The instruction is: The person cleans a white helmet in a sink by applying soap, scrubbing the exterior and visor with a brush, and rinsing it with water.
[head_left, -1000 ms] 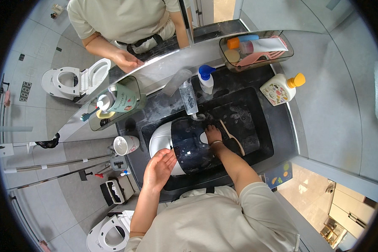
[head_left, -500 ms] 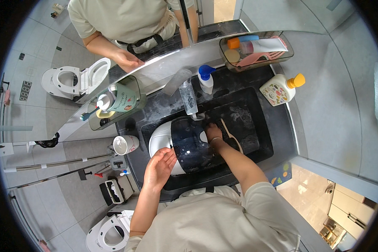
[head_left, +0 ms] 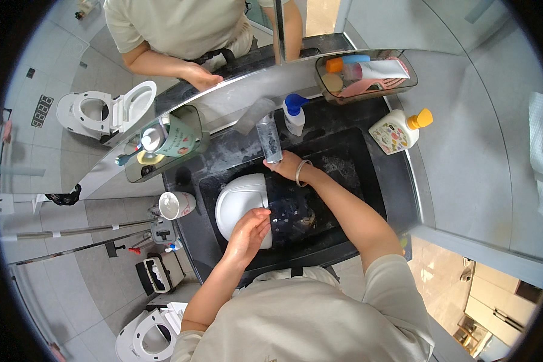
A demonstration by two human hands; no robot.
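Observation:
A rounded white container (head_left: 238,202) with a dark see-through part (head_left: 286,208) lies in the black sink (head_left: 374,181). My left hand (head_left: 251,232) is beside its near edge, fingers stretched and close together, fingertips at the seam between white and dark. Up at the faucet (head_left: 269,140), my right hand (head_left: 291,168) has its fingers closed about the spout's end; part of that grip is hidden. A bracelet circles the right wrist. Something brownish shows dimly inside the dark part; I cannot make out what it is.
Behind the faucet stands a white pump bottle (head_left: 294,117) with a blue top. A yellow-capped bottle (head_left: 394,133) is at the right. Two wall trays hold toiletries: left tray (head_left: 193,151), right tray (head_left: 374,92). A white cup (head_left: 176,206) stands on the left ledge.
My right hand has left the wooden-backed brush in the sink and moved up to the faucet. The brush no longer shows plainly. My left hand has shifted slightly right over the container.

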